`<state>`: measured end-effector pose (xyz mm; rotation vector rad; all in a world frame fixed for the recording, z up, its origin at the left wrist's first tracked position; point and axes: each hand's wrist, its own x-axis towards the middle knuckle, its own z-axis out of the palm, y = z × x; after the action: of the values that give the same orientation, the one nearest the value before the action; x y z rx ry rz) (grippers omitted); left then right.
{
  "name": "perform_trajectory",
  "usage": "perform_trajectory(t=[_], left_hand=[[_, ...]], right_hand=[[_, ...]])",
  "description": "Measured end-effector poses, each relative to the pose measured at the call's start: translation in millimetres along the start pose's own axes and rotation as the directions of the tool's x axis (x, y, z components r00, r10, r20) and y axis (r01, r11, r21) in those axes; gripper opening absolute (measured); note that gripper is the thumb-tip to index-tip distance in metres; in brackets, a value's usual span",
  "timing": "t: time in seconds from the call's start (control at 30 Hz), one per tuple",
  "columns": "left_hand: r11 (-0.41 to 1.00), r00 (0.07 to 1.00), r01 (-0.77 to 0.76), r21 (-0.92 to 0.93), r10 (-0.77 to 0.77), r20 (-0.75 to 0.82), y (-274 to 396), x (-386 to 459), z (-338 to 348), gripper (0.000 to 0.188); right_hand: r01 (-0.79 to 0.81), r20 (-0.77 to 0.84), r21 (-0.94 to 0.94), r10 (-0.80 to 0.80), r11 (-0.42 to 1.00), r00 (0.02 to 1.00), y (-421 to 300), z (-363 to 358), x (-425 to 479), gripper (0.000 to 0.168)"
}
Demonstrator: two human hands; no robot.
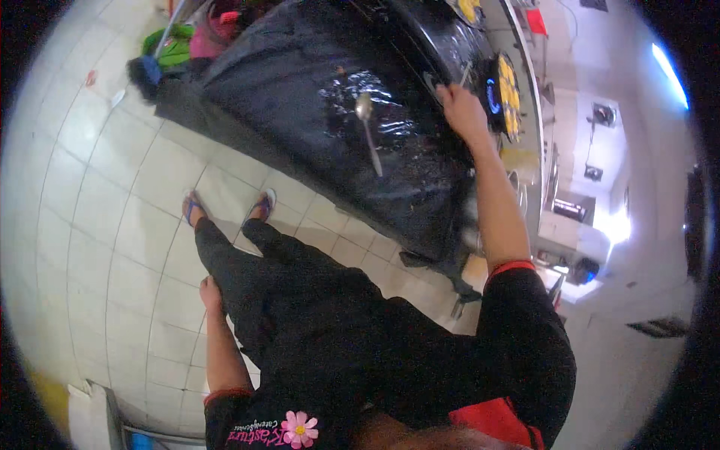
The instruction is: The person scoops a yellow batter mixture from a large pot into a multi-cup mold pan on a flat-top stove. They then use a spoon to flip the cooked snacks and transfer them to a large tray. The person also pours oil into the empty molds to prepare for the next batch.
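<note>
My right hand (464, 109) reaches out over the black plastic sheeting (270, 95), its fingers closed around a thin, light-coloured utensil handle (466, 73). Just beyond it, yellow pieces of food (509, 95) fill a dark pan above a blue gas flame (493, 95). What the utensil's far end touches is unclear. A metal spoon (364, 107) lies on the wet, shiny sheeting. Down beside my thigh hangs my left hand (210, 293), its fingers curled and partly hidden; whether it holds anything is not visible.
Another pan with yellow food (468, 10) stands at the top edge. Metal dishes (518, 188) lie near my right forearm. Green (175, 48) and pink items (211, 36) are beyond the sheeting's far left corner. Pale tiled floor (152, 225) surrounds my sandalled feet.
</note>
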<state>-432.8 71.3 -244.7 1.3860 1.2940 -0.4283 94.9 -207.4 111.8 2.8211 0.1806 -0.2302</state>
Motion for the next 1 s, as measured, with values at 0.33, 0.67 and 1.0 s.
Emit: perform_trajectory(t=[0.33,0.67,1.0], left_hand=[[0.983,0.995,0.099,-0.155,-0.100,0.003,-14,-1,-3,0.040],[0.941,0.981,0.178,-0.287,-0.194,-0.029,-39,14,3,0.040],[0.973,0.994,0.061,-0.221,-0.080,-0.078,-39,15,-3,0.036]], right_hand=[[0.211,-0.141,-0.169,-0.236,0.963,0.961,-126,-17,59,0.043],[0.155,-0.084,-0.186,-0.173,0.970,0.981,-130,-10,81,0.044],[0.162,-0.076,-0.171,-0.177,0.972,0.981,-123,-4,88,0.042]])
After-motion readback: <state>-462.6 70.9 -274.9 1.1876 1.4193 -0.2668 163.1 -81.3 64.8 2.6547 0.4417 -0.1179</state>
